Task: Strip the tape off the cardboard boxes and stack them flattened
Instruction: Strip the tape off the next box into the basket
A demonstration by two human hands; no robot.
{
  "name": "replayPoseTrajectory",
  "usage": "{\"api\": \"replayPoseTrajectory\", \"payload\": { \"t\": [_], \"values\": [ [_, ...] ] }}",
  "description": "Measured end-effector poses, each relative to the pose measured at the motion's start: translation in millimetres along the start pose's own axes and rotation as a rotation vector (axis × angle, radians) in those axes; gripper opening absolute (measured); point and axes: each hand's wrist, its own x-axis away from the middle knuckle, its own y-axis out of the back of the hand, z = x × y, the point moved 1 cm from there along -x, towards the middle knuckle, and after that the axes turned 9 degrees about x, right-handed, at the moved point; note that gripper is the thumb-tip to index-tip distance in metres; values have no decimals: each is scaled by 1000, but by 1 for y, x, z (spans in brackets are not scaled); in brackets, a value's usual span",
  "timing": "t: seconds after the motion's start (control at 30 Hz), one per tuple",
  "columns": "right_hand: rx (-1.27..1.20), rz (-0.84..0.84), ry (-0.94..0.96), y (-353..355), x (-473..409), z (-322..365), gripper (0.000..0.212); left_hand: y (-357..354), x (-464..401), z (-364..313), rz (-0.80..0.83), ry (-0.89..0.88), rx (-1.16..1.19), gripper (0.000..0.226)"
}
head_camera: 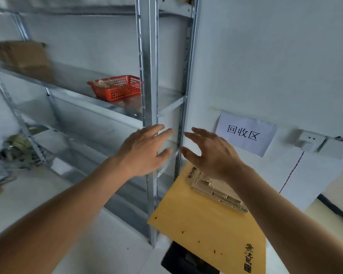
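1. The left hand (pixel 145 153) and the right hand (pixel 212 155) are held up in the air side by side, palms away from the camera. Each grip is released, with fingers spread and nothing between them.
2. The flattened cardboard (pixel 208 224), yellow-brown with printed black characters, lies low on the right. It is below the right forearm and just beside the foot of the metal shelf rack (pixel 149 95). A printed picture of a pale building is on its upper part.
3. The front upright post of the rack stands directly behind the left hand's fingers, and a second post stands in the gap between the two hands.
4. On the middle shelf a red basket (pixel 117 89) sits near the front post. Farther left on the same shelf is a blurred brown cardboard box (pixel 22 55).
5. On a lower shelf at the left there is a blurred heap of things (pixel 18 149); what they are I cannot tell.
6. On the white wall at the right hangs a paper sign (pixel 246 133) with characters, and beside it a wall socket (pixel 311 141).
7. A black object (pixel 184 260) lies partly under the near edge of the cardboard.
8. Open wall space is above the sign.
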Motion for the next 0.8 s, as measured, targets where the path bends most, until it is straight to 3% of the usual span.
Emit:
{"api": "replayPoseTrajectory", "payload": {
  "t": [0.23, 0.57, 0.8],
  "values": [
    [-18, -81, 134, 14, -64, 111, 63, 62, 53, 100, -85, 94, -33, 61],
    [-137, -122, 247, 1, -213, 306, 57, 161, 94, 307, -123, 195, -134, 63],
    [-159, -125, 301, -13, -310, 393, 53, 203, 93, 426, -119, 252, -166, 64]
  ]
}}
